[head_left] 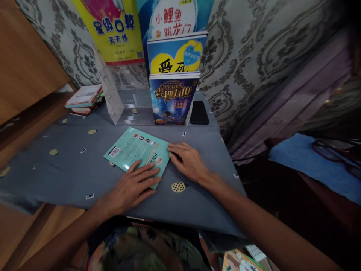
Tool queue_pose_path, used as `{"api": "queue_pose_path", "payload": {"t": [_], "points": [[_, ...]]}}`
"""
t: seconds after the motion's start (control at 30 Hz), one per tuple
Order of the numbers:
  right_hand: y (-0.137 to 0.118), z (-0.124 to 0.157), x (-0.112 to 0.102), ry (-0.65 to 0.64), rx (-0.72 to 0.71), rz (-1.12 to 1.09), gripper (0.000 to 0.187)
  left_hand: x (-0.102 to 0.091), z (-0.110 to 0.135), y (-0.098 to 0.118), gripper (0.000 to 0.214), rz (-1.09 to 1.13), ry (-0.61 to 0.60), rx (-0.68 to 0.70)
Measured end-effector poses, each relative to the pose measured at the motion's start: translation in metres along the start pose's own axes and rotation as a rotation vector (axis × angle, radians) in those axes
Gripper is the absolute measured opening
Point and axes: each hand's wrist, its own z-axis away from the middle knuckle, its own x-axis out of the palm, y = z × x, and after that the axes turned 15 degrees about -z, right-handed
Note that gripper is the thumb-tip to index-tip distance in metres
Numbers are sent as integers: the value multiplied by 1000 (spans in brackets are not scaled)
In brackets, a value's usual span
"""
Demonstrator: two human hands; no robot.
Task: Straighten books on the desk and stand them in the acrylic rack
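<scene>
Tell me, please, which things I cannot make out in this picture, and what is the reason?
All in the head view:
- Underside of the turquoise book: turned down to the table.
- Its small print: too small.
- Cover area under the left hand: covered by that hand.
- Whether the right hand pinches the book's edge: its own fingers obscure this.
- Lower blue-and-yellow cover: behind the dark blue book.
- Yellow book's top: cut off by the upper edge.

Two bare hands (134,186) (188,160), one teal rectangular paperback (134,148), one clear plastic book stand (135,118), four upright colour-printed book covers (117,34) (172,19) (176,56) (173,99), one flat black rectangular device (199,113), one grey-blue pineapple-print tablecloth (70,162).
</scene>
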Motion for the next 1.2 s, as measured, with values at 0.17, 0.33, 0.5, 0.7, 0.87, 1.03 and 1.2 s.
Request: {"api": "queue_pose_path", "payload": {"t": [0.17,0.33,0.5,0.7,0.87,1.03,1.2], "points": [[3,-1,-1,-7,13,-7,26,-2,-4,-9,40,-15,-51,57],[7,-2,-3,0,13,-36,26,-1,-13,-19,51,-85,-76,136],[8,-1,-1,20,2,-15,25,3,-16,-21,52,-202,-7,211],[5,0,3,4,-8,50,26,3,-19,-23,49,-273,24,275],[5,0,3,8,-18,80,26,2,-21,-24,48,-261,76,293],[7,0,4,16,-19,68,25,-3,-24,-32,53,-82,-25,239],[7,0,5,34,-16,66,24,-8,-43,-56,49,-19,-160,114]]}}
